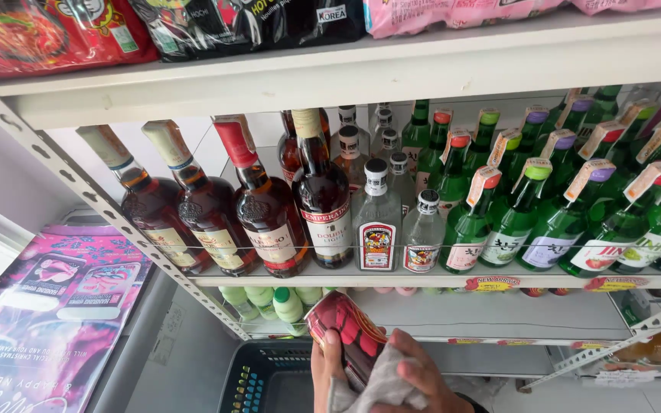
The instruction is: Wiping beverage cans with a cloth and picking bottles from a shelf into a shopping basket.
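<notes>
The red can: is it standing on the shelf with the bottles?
No, the red can is held below the shelf in both hands, with a grey cloth against it.

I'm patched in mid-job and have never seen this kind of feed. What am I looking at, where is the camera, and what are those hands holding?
There is no machine here: a person works with bare hands, and the single picture comes from a camera on their head, looking down and forward. The left hand grips a red patterned can, tilted. The right hand presses a grey cloth against it. Ahead stands a white metal shelf carrying brown liquor bottles, clear bottles and green bottles with coloured caps. Noodle packets lie on the shelf above. A dark basket sits below the hands.
</notes>
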